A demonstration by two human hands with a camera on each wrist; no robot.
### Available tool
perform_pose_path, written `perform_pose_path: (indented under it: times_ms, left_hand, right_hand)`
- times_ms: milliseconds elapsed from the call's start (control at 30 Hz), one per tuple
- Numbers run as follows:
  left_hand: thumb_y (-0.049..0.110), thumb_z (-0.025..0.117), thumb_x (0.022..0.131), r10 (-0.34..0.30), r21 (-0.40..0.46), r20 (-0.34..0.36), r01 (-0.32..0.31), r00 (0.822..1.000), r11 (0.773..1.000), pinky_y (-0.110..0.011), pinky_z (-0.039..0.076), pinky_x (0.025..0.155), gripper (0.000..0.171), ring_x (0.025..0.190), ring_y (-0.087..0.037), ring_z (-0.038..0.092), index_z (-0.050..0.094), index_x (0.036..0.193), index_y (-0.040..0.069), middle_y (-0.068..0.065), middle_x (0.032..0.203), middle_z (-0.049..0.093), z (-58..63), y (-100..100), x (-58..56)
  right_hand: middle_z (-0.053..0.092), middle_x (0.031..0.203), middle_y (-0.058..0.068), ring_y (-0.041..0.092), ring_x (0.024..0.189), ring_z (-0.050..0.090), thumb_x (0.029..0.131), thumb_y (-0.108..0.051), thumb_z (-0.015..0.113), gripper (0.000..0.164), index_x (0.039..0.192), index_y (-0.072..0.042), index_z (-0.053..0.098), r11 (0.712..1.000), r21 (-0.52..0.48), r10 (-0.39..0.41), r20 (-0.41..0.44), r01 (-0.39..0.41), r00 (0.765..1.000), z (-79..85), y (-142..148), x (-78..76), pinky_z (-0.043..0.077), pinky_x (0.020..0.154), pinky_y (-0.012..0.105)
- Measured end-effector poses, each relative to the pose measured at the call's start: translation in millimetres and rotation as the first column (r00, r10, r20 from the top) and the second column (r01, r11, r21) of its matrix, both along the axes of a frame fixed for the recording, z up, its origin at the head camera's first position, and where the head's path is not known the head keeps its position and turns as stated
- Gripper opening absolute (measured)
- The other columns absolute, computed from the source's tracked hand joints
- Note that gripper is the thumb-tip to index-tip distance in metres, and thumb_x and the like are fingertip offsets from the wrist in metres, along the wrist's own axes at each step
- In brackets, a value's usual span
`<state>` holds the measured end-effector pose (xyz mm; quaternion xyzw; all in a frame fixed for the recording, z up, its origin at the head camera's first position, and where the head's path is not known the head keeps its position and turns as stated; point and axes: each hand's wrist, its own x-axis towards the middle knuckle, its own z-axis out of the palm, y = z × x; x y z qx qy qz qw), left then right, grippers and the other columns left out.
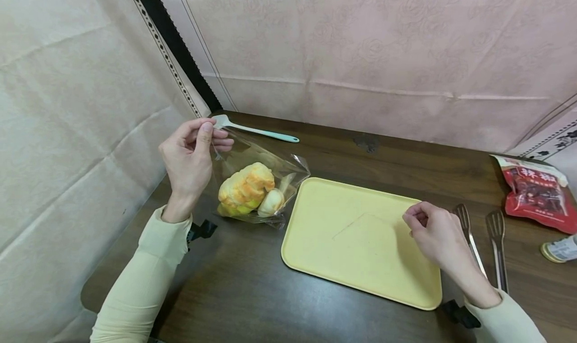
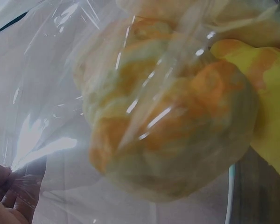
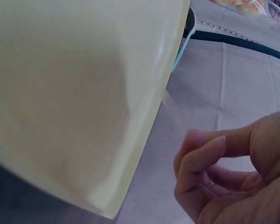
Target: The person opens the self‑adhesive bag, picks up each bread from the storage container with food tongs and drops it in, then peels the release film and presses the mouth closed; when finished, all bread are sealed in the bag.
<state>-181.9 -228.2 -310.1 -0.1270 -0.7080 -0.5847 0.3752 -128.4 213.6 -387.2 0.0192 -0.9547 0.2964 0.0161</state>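
My left hand point(image 1: 191, 152) pinches the top of a clear plastic bag point(image 1: 288, 172) and holds it up beside the tray's left end. Inside the bag are a large browned bread piece point(image 1: 248, 185), a small pale bun point(image 1: 272, 203) and a yellow piece point(image 2: 273, 102) with orange patches. Above the right end of a yellow tray point(image 1: 342, 253), my right hand point(image 1: 437, 235) has thumb and forefinger pinched together. From those fingertips a thin translucent strip point(image 3: 174, 108) runs toward the tray's edge in the right wrist view; a faint thin line shows over the tray in the head view.
A pale blue spatula point(image 1: 266, 131) lies at the back, behind the bag. Two metal forks point(image 1: 498, 238) lie to the right of the tray. Farther right are a red food packet point(image 1: 538, 193) and a small jar point(image 1: 561, 249). Cloth-covered walls stand behind and left.
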Motion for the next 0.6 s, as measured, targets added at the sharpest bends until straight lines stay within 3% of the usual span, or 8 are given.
perform_pose_path:
  times_ms: [200, 333, 400, 500, 600]
  left_hand:
    - [0.004, 0.063, 0.108, -0.002, 0.003, -0.006, 0.002, 1.000, 1.000, -0.026, 0.066, 0.068, 0.018, 0.069, -0.003, 0.080, 0.077, 0.111, -0.006, 0.018, 0.085, 0.081, 1.1, 1.3, 0.5]
    - [0.004, 0.063, 0.108, 0.000, 0.001, -0.008, 0.000, 1.000, 1.000, -0.026, 0.066, 0.068, 0.018, 0.069, -0.003, 0.080, 0.077, 0.111, -0.006, 0.018, 0.085, 0.081, 1.8, 2.0, 1.1]
    - [0.004, 0.064, 0.108, 0.000, -0.001, -0.009, 0.000, 1.000, 1.000, -0.026, 0.066, 0.068, 0.018, 0.069, -0.003, 0.080, 0.078, 0.111, -0.006, 0.018, 0.085, 0.081, 1.8, 2.1, 1.3]
    - [0.005, 0.064, 0.108, 0.001, -0.007, -0.009, -0.001, 1.000, 1.000, -0.026, 0.066, 0.068, 0.018, 0.069, -0.002, 0.080, 0.078, 0.111, -0.007, 0.019, 0.085, 0.081, 1.4, 1.6, 1.3]
    - [0.005, 0.064, 0.108, 0.000, -0.013, -0.008, 0.000, 1.000, 1.000, -0.025, 0.066, 0.068, 0.018, 0.070, -0.002, 0.079, 0.077, 0.111, -0.007, 0.019, 0.085, 0.081, 1.1, 1.0, 1.2]
  right_hand:
    - [0.066, 0.124, 0.028, 0.025, 0.080, 0.068, 0.104, -0.021, 0.073, 0.044, 0.137, 0.006, 0.062, 1.000, -0.009, -0.023, -0.073, 0.022, 0.997, 11.7, -0.1, -3.5, 0.043, 0.071, 0.032]
    - [0.065, 0.129, 0.025, 0.008, 0.078, 0.064, 0.104, -0.022, 0.073, 0.052, 0.145, 0.003, 0.055, 0.994, -0.110, -0.042, -0.134, 0.028, 0.990, 24.7, -14.1, -3.3, 0.045, 0.068, 0.025]
    - [0.069, 0.124, 0.019, -0.002, 0.078, 0.063, 0.105, -0.023, 0.072, 0.048, 0.145, -0.002, 0.057, 0.982, -0.190, -0.012, -0.106, -0.008, 0.994, 31.1, -25.0, -3.5, 0.048, 0.064, 0.021]
    - [0.073, 0.114, 0.007, -0.002, 0.083, 0.065, 0.107, -0.023, 0.069, 0.040, 0.142, -0.004, 0.061, 0.914, -0.398, 0.103, 0.032, -0.082, 0.994, 39.8, -45.6, -7.4, 0.054, 0.066, 0.022]
    - [0.072, 0.113, -0.002, 0.005, 0.093, 0.068, 0.108, -0.020, 0.067, 0.039, 0.142, -0.001, 0.062, 0.784, -0.610, 0.265, 0.165, -0.113, 0.950, 45.0, -67.5, -13.1, 0.058, 0.075, 0.024]
